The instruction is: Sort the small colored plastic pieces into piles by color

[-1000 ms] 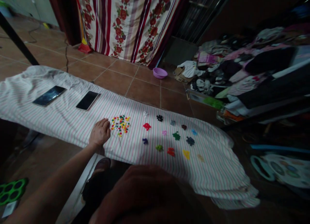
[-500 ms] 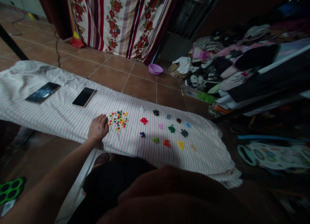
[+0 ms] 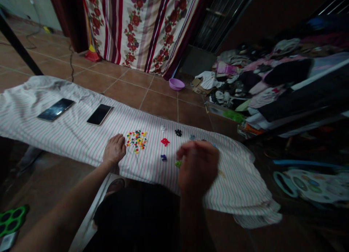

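My left hand [image 3: 115, 149] lies flat on the striped cloth [image 3: 147, 172], just left of a mixed pile of small colored pieces [image 3: 137, 141]. Blurred by motion, my right hand [image 3: 198, 166] hovers over the sorted piles at the right, its fingers bent; whether it holds anything cannot be made out. It hides several piles. Still showing are white [image 3: 163, 128], black [image 3: 178, 133], red [image 3: 165, 142], purple [image 3: 163, 157] and light green [image 3: 178, 164] pieces, the last beside my right hand.
Two dark-screened devices, a tablet [image 3: 56, 109] and a phone [image 3: 99, 114], rest on the cloth at the left. Beyond it are a purple basin [image 3: 176, 84] on the tiled floor, a flowered curtain [image 3: 136, 30] and heaped clothes [image 3: 253, 70].
My right hand has moved up and forward from the bottom of the view to over the sorted piles. My left hand remains beside the mixed pile. The whole view has shifted slightly.
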A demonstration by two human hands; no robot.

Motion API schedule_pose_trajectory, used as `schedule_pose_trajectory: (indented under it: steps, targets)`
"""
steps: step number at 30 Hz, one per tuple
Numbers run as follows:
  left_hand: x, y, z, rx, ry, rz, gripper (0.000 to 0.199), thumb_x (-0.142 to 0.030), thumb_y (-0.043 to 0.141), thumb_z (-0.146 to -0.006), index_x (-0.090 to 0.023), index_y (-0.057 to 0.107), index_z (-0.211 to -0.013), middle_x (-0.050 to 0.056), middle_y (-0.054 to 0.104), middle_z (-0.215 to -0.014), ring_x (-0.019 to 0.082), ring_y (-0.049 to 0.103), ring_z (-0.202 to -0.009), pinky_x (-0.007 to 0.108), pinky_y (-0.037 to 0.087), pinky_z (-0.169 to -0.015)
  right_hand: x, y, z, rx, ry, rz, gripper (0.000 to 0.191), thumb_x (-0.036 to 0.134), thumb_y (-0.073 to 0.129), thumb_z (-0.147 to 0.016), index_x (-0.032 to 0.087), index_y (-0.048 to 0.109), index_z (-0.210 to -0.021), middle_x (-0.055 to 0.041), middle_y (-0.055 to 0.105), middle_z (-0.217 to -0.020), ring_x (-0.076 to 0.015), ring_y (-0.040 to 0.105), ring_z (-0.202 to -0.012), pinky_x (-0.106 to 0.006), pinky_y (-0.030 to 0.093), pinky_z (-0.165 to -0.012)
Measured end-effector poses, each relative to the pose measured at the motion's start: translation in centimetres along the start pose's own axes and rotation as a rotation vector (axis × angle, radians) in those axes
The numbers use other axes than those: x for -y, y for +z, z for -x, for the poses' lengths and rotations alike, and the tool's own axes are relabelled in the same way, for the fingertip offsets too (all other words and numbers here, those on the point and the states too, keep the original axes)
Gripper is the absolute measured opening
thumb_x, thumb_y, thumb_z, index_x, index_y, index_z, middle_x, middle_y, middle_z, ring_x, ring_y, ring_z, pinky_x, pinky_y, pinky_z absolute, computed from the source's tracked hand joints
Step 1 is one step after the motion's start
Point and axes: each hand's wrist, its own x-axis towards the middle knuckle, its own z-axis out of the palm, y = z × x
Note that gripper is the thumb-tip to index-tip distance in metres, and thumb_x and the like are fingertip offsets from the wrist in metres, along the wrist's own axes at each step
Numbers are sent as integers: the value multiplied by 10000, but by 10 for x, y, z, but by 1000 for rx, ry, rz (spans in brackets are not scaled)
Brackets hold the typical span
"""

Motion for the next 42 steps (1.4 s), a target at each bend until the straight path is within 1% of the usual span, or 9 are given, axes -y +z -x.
schedule_pose_trajectory:
  steps: [3,6,9,12,16,23,33,38,42]
  targets:
    - [0,0,0,-5,5,7,347,-206,471,-836,-147,644,-1131,172,666,-1252,320,574,-1240,498,447,-1057,-33,38,-16,-55,84,4,281,225,491,-939,240,641,-1176,-59,672,-1064,-163,660,-856,-311,574,-746]
    - [0,1,0,-21,9,12,351,-206,480,-827,-164,640,-1136,163,670,-1242,323,578,-1230,513,449,-1049,-74,74,-27,78,185,150,274,149,514,-847,215,706,-1031,-57,672,-1018,-152,647,-786,-296,559,-748]
    - [0,2,0,-40,22,4,335,-203,480,-823,-175,638,-1117,150,677,-1220,316,585,-1219,505,454,-1043,-105,97,-29,165,260,301,324,92,507,-826,239,724,-1016,-51,675,-1041,-178,649,-920,-310,532,-858]
    - [0,1,0,-39,32,-12,321,-202,458,-832,-165,633,-1099,156,676,-1217,311,585,-1218,493,453,-1047,-117,109,-26,231,289,400,338,62,509,-835,245,728,-1016,-47,680,-1070,-184,635,-994,-302,496,-915]
    - [2,1,0,-30,48,-9,319,-203,451,-835,-122,633,-1084,205,665,-1224,328,579,-1224,495,442,-1060,-118,117,-23,299,274,434,314,72,499,-886,235,713,-1048,-46,678,-1107,-173,617,-1037,-282,463,-941]
    - [4,1,1,-59,72,28,351,-200,476,-802,-176,612,-1124,163,674,-1208,327,594,-1201,532,455,-1032,-119,124,-15,316,235,500,246,123,486,-946,232,687,-1035,-53,669,-1100,-187,584,-1058,-303,429,-967]
    - [8,1,2,-45,117,-12,330,-235,427,-845,-132,606,-1104,224,657,-1220,354,587,-1202,540,461,-1015,-126,130,-1,211,191,485,195,185,481,-980,225,659,-1047,-51,682,-1106,-193,579,-1068,-314,427,-977]
    - [7,2,2,-53,111,-24,326,-245,428,-845,-128,603,-1095,224,658,-1215,355,586,-1203,535,459,-1018,-129,130,1,144,182,431,285,143,455,-959,243,663,-1128,-48,685,-1127,-181,595,-1095,-313,436,-1011]
    - [6,3,2,-61,99,-22,304,-228,445,-839,-157,604,-1089,185,672,-1197,337,595,-1198,523,470,-1011,-131,129,2,82,221,378,340,111,429,-942,228,686,-1133,-59,683,-1138,-172,614,-1088,-287,452,-1002]
